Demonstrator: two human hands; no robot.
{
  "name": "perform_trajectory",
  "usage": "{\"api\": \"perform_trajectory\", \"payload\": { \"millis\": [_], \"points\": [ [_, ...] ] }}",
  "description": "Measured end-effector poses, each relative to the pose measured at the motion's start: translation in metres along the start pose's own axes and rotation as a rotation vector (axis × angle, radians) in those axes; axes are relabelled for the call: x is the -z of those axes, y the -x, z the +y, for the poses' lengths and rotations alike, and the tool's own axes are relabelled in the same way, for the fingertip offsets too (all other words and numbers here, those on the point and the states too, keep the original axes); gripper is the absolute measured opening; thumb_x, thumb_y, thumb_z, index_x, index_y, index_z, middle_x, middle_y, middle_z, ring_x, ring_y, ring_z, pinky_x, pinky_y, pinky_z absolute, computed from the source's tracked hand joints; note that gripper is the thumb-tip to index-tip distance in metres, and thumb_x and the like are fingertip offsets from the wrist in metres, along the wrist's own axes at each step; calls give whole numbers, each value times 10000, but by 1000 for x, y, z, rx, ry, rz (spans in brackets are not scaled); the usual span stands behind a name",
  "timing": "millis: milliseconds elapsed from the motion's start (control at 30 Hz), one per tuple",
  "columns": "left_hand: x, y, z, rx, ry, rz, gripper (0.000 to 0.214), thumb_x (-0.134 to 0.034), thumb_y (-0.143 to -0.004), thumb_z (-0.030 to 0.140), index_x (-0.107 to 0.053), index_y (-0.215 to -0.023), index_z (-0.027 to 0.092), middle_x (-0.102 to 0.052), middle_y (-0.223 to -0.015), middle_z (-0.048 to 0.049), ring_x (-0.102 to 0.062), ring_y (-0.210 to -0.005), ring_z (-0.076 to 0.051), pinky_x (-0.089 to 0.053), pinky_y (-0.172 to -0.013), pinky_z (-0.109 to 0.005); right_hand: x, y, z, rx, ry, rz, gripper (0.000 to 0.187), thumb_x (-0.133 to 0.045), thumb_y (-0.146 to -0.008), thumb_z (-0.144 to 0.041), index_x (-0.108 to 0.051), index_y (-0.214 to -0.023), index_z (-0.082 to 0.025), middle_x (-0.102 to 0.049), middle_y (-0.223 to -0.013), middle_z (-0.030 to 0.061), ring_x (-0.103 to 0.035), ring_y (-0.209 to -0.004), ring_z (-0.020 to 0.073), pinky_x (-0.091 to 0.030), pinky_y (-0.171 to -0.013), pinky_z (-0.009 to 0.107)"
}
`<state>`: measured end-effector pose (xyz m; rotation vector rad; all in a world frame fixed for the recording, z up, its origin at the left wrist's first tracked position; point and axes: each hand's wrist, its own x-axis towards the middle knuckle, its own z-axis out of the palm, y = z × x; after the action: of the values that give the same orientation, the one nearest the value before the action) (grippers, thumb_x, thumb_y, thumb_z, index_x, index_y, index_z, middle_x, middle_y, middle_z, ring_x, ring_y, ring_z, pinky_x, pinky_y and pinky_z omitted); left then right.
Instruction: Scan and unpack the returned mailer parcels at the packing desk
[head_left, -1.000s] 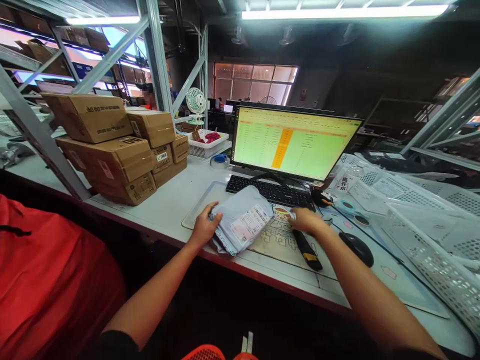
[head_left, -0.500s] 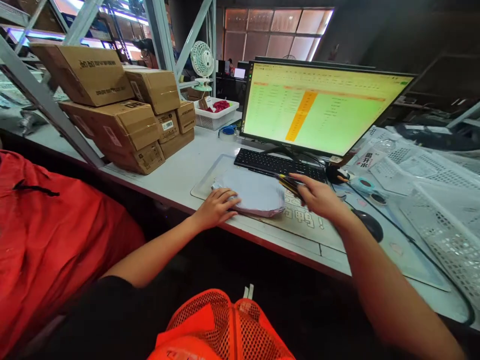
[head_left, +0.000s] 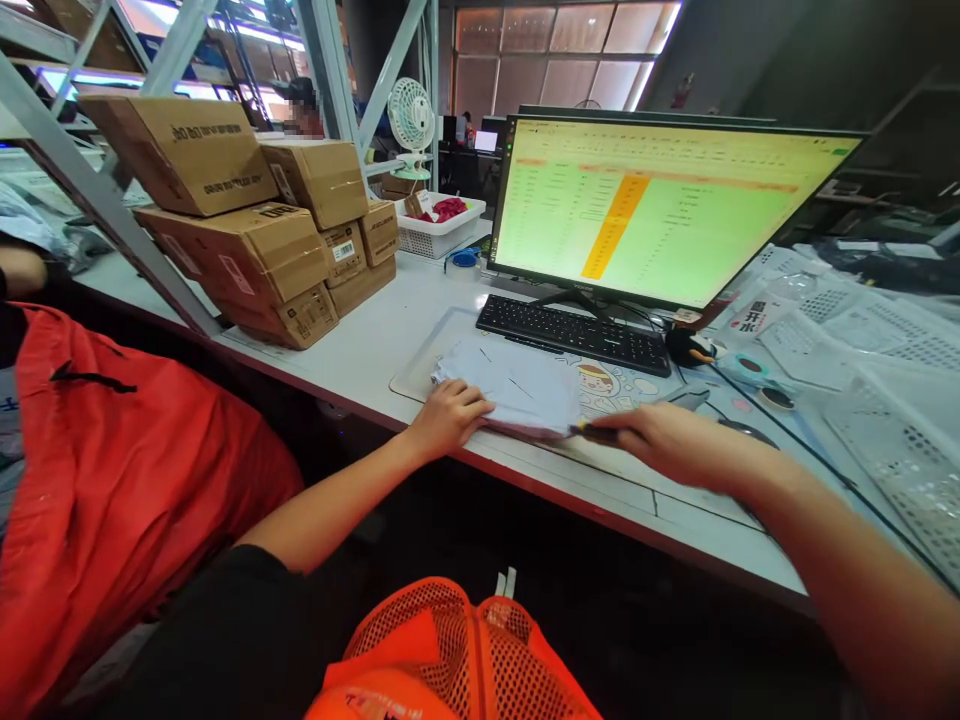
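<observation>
A stack of white paper sheets [head_left: 525, 380] lies on the desk mat in front of the keyboard. Two thin dark strokes show on its top sheet. My left hand [head_left: 450, 415] is closed over the near left corner of the stack, fingers on top and thumb by the edge. At the near right corner, my right hand [head_left: 660, 435] grips a dark pen-like tool [head_left: 600, 433] with a yellowish tip, which is at the paper's edge. Most of the tool is hidden by the fingers. A grey pointed object [head_left: 688, 398] shows behind that hand; whether it is held I cannot tell.
Behind the stack are a black keyboard [head_left: 577, 335] and a lit monitor [head_left: 667, 215]. Cardboard boxes [head_left: 247, 250] are piled at the left, near a white basket [head_left: 439, 235]. White perforated baskets [head_left: 885, 400] and a cable lie at the right. A red bag-like fabric [head_left: 142, 450] hangs left of me.
My right hand has come down and nearer, from above the mat to the paper's near right corner, with the tool in it. My left hand stays on the stack. Dark strokes now show on the paper.
</observation>
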<state>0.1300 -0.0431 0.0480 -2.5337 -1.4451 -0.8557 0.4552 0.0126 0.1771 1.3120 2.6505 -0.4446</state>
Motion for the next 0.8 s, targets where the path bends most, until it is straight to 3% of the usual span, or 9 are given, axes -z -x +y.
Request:
{"api": "perform_trajectory", "payload": {
  "millis": [67,133,200,267,367,467,567,667,800],
  "points": [
    [12,-17,-5,-11,61,-83,268,-591,-1037,389,-764,-1148,216,-737,-1021,-99,-653,-1019,-264,-509,-921,-410,-13,31,24,-161,35,26,432,-546,-940,-273,-785,-1294,-338,-783,-1188,37,-740,-994,286,-572,-946,404],
    [18,-38,-14,-12,121,-96,300,-576,-1040,389,-744,-1206,204,-730,-1076,-102,-658,-1077,-260,-511,-955,-392,-33,41,38,-298,86,145,502,-504,-981,-280,-687,-1447,-320,-759,-1228,83,-730,-1002,313,-569,-932,427],
    [16,-58,-25,-12,138,-88,318,-630,-1002,350,-723,-1260,190,-709,-1208,-120,-634,-1179,-280,-495,-1035,-421,-56,37,43,-385,130,258,558,-450,-1022,-279,-563,-1568,-263,-715,-1278,154,-713,-1036,345,-564,-930,452],
    [8,-72,-33,-21,134,-117,293,-690,-952,312,-742,-1207,177,-691,-1261,-136,-613,-1216,-304,-478,-1077,-461,-77,25,45,-438,174,285,576,-416,-1042,-266,-495,-1610,-209,-675,-1295,208,-692,-1079,365,-553,-956,483],
    [-2,-77,-37,-38,127,-127,163,-630,-974,265,-757,-1016,173,-710,-1128,-133,-635,-1105,-285,-496,-1022,-452,-89,6,42,-457,219,309,557,-440,-1038,-264,-515,-1578,-152,-651,-1302,230,-642,-1181,380,-522,-1023,527],
    [-5,-71,-31,-58,100,-82,200,-547,-1009,260,-716,-944,175,-705,-1006,-122,-636,-1007,-265,-495,-960,-426,-71,-22,28,-339,138,560,522,-451,-1031,-286,-573,-1504,-101,-638,-1344,230,-607,-1236,367,-487,-1087,523],
    [-2,-64,-22,-22,51,-60,209,-512,-1011,273,-686,-944,176,-687,-916,-104,-632,-928,-258,-487,-923,-415,-45,-68,-3,-40,-26,731,480,-486,-1001,-256,-631,-1434,-111,-644,-1367,193,-597,-1270,315,-464,-1140,458],
    [3,-56,-13,-20,24,-75,208,-505,-1004,278,-681,-948,183,-675,-877,-90,-631,-900,-256,-491,-898,-408,-33,-117,-33,155,-81,578,489,-610,-935,-236,-665,-1413,-151,-639,-1413,166,-593,-1302,313,-450,-1162,461],
    [6,-50,-8,-69,13,-76,245,-586,-981,290,-676,-1172,166,-685,-1185,-132,-600,-1111,-289,-503,-971,-422,-41,-153,-42,174,-184,429,496,-640,-945,-204,-655,-1437,-144,-649,-1445,158,-596,-1348,297,-433,-1186,436]
  ]
}}
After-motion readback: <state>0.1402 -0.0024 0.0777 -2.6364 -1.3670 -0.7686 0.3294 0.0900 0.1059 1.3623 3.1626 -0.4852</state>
